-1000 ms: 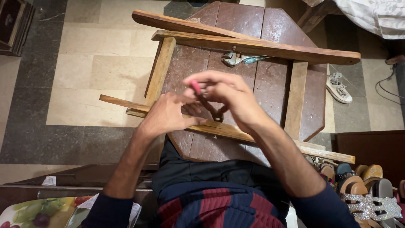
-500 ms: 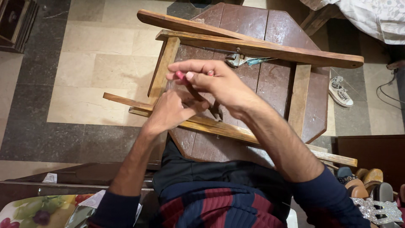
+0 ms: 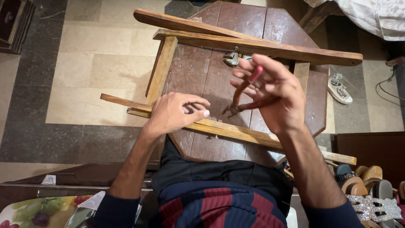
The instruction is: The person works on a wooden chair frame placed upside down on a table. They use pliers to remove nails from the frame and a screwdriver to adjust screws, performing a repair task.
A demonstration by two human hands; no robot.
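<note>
Since the earlier frame the right hand [image 3: 276,95] had been lifted and drawn to the right, off the near rail, and the red-handled pliers [image 3: 244,90] had been carried up with it — their jaws now pointed down toward the rail instead of being buried under both hands. The left hand [image 3: 175,114] had been left resting on the near rail of the wooden frame [image 3: 162,69], fingers curled loosely, thumb and forefinger nearly pinched; whether anything small was held there could not be told. The pliers were gripped in the half-closed right hand, handles between fingers and palm, well above the brown worktop [image 3: 202,71]. The tool was judged stiff, fairly light and steel-hard, best held by its sleeved handles, where slipping is least likely. The frame — long bare slats, lying tilted across the worktop — was judged rigid but awkward, and best steadied by a rail near a joint. A second metal tool [image 3: 232,58] lay under the far rail.
</note>
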